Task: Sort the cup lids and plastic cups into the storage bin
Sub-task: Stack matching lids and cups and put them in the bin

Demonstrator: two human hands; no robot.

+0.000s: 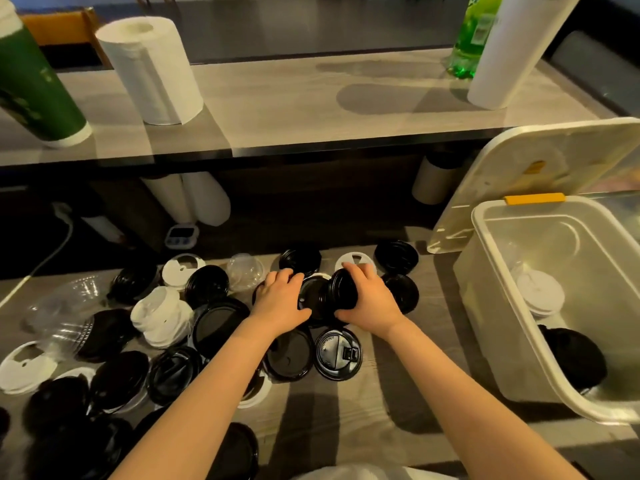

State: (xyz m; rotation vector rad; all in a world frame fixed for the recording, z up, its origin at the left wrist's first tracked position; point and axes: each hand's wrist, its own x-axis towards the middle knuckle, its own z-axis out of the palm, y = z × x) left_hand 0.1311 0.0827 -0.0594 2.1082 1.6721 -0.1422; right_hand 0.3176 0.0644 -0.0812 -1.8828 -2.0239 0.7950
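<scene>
Several black and white cup lids lie scattered over the wooden counter, with clear plastic cups [60, 313] lying at the left. My right hand [367, 299] grips a stack of black lids [341, 289] held on edge near the middle. My left hand [280, 296] rests on a flat black lid [311, 299] beside that stack, fingers curled over its far edge. The clear storage bin [485, 306] stands at the right, holding white lids [540, 296] and black lids [571, 362]. A stack of white lids [161, 317] sits left of my hands.
The bin's lid [540, 168] leans upright behind the bin. A raised shelf [294, 109] in front carries paper towel rolls [152, 71], a green cup stack [31, 81] and a green bottle [471, 39]. A small timer [180, 233] and a white cable [45, 258] lie under the shelf.
</scene>
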